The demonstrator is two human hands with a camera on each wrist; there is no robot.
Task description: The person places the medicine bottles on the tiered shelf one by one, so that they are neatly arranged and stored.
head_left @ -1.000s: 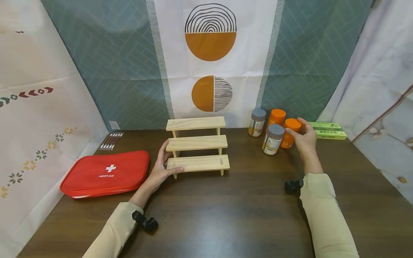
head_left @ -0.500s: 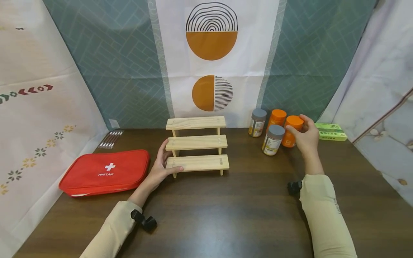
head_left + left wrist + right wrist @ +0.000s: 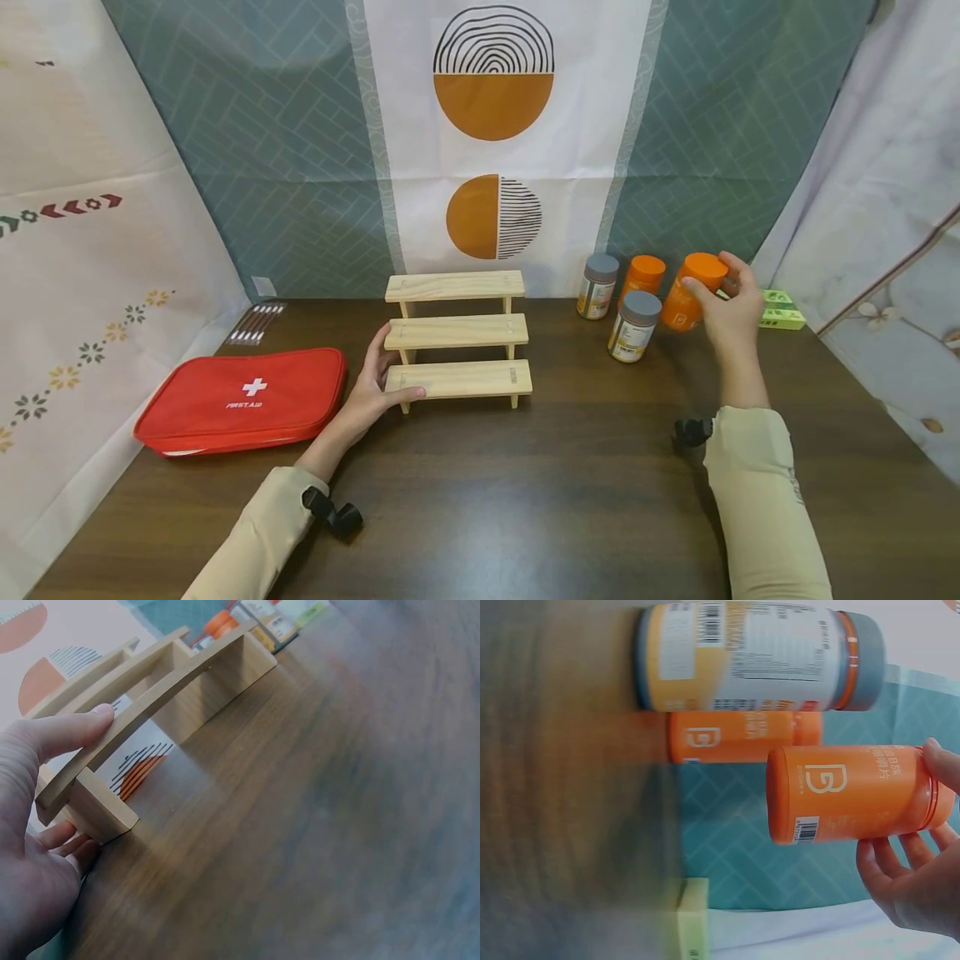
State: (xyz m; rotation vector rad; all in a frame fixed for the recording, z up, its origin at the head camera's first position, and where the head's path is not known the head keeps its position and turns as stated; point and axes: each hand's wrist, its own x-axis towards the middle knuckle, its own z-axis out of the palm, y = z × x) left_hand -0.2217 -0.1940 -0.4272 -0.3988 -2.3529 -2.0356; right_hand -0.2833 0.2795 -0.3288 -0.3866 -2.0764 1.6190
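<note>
right grip point(image 3: 729, 312): we hold the orange bottle point(image 3: 688, 298) above the surface point(image 3: 510, 483)
left grip point(image 3: 371, 390): we clasp the wooden rack point(image 3: 461, 380)
red pouch point(image 3: 243, 404): left of the rack

"Where is the head view looking from?"
"It's peering from above and behind both grips, facing forward and down, farthest off."
"And the wrist views?"
"Nearer: the left is looking past the left hand point(image 3: 369, 397) along the wooden rack point(image 3: 457, 332); the right, turned sideways, is facing the orange bottle point(image 3: 847, 799) in the right hand's point(image 3: 919, 892) grip."
"What's being shared?"
"Head and left are sharing the rack; head and right, that bottle."
</note>
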